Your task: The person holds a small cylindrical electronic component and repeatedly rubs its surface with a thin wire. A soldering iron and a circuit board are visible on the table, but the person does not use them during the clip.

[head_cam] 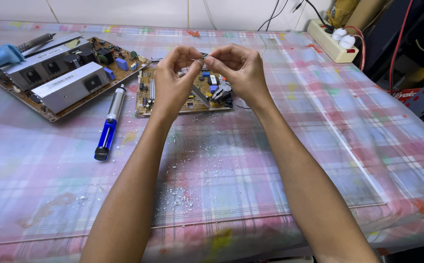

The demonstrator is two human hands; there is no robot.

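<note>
1. The pink-and-blue plaid tablecloth under a clear sheet point(280, 160) covers the table; pale flecks of debris lie scattered near its front edge.
2. The large brown circuit board with 2 silver heat sinks point(65, 73) lies at the far left; a light-blue tool handle point(0, 56) rests at its left end.
3. The smaller green-brown circuit board point(146, 90) lies at centre, directly beneath both hands.
4. The blue and silver pen-shaped desoldering pump point(108, 124) lies between the 2 boards.
5. The cream power strip with white plugs point(331, 41) sits at the far right.
6. The left hand point(173, 80) and right hand point(238, 70) hover above the smaller board, fingertips meeting; each is curled nearly closed, pinching 1 tiny dark component point(202, 57) between them.
</note>
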